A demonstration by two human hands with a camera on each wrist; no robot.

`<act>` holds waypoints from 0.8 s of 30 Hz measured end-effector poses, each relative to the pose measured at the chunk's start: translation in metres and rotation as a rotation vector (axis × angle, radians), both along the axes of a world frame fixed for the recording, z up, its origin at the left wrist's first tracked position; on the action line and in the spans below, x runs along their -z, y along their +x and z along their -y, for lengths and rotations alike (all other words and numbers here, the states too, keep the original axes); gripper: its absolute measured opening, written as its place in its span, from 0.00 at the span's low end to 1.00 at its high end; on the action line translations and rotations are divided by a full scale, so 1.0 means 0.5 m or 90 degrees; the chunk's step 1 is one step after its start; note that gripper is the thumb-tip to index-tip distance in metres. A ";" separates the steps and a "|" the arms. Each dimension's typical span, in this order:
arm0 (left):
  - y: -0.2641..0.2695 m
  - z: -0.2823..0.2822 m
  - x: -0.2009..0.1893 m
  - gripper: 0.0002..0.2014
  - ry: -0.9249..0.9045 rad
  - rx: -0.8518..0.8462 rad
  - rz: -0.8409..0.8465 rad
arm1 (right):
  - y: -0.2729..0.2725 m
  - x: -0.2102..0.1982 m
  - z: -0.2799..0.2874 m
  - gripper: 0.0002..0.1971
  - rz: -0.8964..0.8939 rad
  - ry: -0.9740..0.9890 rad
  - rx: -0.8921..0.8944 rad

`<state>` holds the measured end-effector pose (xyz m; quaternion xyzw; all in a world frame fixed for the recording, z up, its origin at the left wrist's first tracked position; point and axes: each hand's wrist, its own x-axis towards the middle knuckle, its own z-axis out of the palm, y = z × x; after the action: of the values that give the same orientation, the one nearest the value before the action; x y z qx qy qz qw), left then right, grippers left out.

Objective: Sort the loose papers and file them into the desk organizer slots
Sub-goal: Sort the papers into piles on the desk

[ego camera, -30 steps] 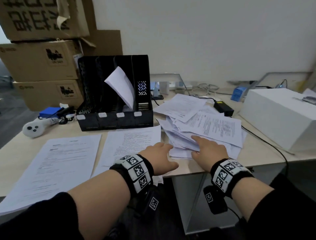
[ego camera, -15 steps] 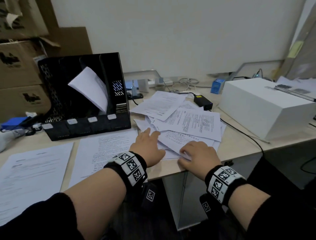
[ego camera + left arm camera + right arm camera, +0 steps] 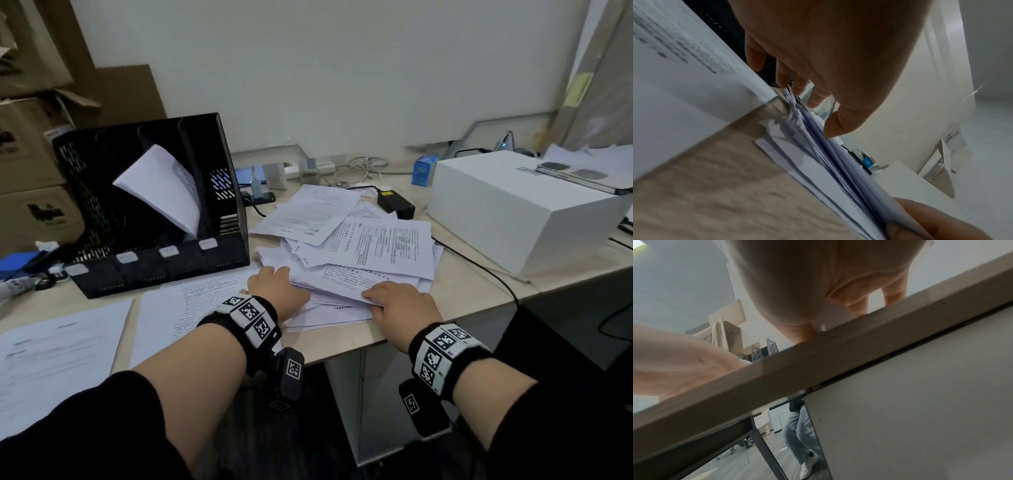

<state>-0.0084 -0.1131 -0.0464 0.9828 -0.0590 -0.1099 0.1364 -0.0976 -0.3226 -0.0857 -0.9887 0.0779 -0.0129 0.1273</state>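
Loose papers [image 3: 356, 253] heaped in a messy overlapping pile on the desk [image 3: 462, 284], at about 3 o'clock from the black desk organizer [image 3: 150, 205], near edge of the pile close to the desk's front edge. Left hand [image 3: 279, 289] at the pile's 9 o'clock side, fingers fairly straight and spread, tips pushed in among the sheet edges, thumb against the stack's edge in the left wrist view; nothing clearly gripped. Right hand [image 3: 402, 305] at the pile's 6 o'clock corner, fingers bent over the top sheets with the thumb at the stack's edge, seemingly pinching a few sheets; exact number not discernible. Inside the organizer, one white sheet [image 3: 161, 186] leaning tilted in a right-hand slot. Two printed documents lying flat at 6 and 7 o'clock from the organizer: one [image 3: 188, 308] just beside the left wrist, another [image 3: 58, 356] farther left. White box [image 3: 513, 209] at 3 o'clock from the pile, black power adapter [image 3: 395, 202] at its 1 o'clock, cardboard boxes [image 3: 30, 144] stacked at 9 o'clock from the organizer.
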 end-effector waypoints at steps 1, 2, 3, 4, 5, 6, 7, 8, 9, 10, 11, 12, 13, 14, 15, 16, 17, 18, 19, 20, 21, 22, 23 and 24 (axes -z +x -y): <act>0.002 0.002 0.001 0.30 0.016 0.004 -0.001 | 0.003 -0.002 0.003 0.21 0.003 0.008 0.000; 0.003 0.006 0.001 0.29 0.028 0.006 -0.005 | 0.005 -0.004 0.008 0.22 0.005 0.018 0.002; 0.004 0.009 0.003 0.28 0.036 0.008 -0.010 | 0.007 -0.005 0.011 0.22 0.006 0.025 0.006; 0.005 0.010 0.006 0.28 0.039 0.011 -0.014 | 0.009 -0.007 0.014 0.23 0.005 0.028 0.009; 0.005 0.011 0.009 0.28 0.039 0.016 -0.017 | 0.011 -0.008 0.016 0.24 0.003 0.028 0.012; 0.005 0.013 0.010 0.29 0.039 0.019 -0.016 | 0.013 -0.010 0.019 0.24 0.003 0.024 0.015; 0.004 0.014 0.012 0.30 0.037 0.021 -0.014 | 0.016 -0.012 0.021 0.23 0.000 0.015 0.018; 0.005 0.013 0.014 0.31 0.035 0.021 -0.012 | 0.018 -0.015 0.021 0.22 -0.006 0.004 0.019; 0.007 0.013 0.015 0.31 0.031 0.019 -0.008 | 0.020 -0.016 0.022 0.21 -0.015 -0.009 0.021; 0.009 0.012 0.016 0.31 0.028 0.016 -0.003 | 0.022 -0.017 0.022 0.19 -0.022 -0.024 0.022; 0.011 0.013 0.015 0.30 0.023 0.013 0.003 | 0.024 -0.016 0.022 0.17 -0.027 -0.039 0.022; 0.012 0.014 0.012 0.29 0.019 0.013 0.011 | 0.026 -0.015 0.023 0.16 -0.029 -0.052 0.021; 0.014 0.017 0.010 0.28 0.016 0.015 0.019 | 0.027 -0.012 0.024 0.15 -0.031 -0.060 0.020; 0.016 0.020 0.005 0.26 0.012 0.015 0.024 | 0.029 -0.009 0.025 0.16 -0.034 -0.065 0.017; 0.018 0.024 0.000 0.25 0.005 0.014 0.025 | 0.029 -0.006 0.026 0.16 -0.036 -0.068 0.014; 0.020 0.030 -0.007 0.24 -0.007 0.010 0.025 | 0.030 -0.005 0.027 0.16 -0.036 -0.069 0.011; 0.022 0.034 -0.015 0.24 -0.025 0.006 0.024 | 0.031 -0.003 0.028 0.16 -0.036 -0.069 0.010; 0.026 0.040 -0.023 0.25 -0.055 0.001 0.016 | 0.031 -0.003 0.028 0.16 -0.034 -0.066 0.011; 0.030 0.047 -0.029 0.27 -0.106 -0.004 0.001 | 0.031 -0.002 0.029 0.15 -0.030 -0.062 0.016; 0.035 0.056 -0.035 0.29 -0.161 -0.008 -0.020 | 0.032 -0.003 0.030 0.14 -0.024 -0.057 0.023; 0.039 0.065 -0.041 0.31 -0.203 -0.010 -0.043 | 0.033 -0.004 0.031 0.13 -0.020 -0.052 0.031; 0.044 0.073 -0.045 0.32 -0.219 -0.013 -0.064 | 0.033 -0.005 0.033 0.14 -0.019 -0.047 0.037; 0.047 0.080 -0.048 0.32 -0.219 -0.018 -0.078 | 0.034 -0.005 0.035 0.15 -0.017 -0.042 0.040; 0.051 0.083 -0.048 0.33 -0.213 -0.021 -0.083 | 0.034 -0.005 0.037 0.17 -0.017 -0.038 0.042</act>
<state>0.0169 -0.1548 -0.0226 0.9380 -0.0510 -0.1601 0.3032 -0.0807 -0.3410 -0.0833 -0.9890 0.1114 -0.0063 0.0966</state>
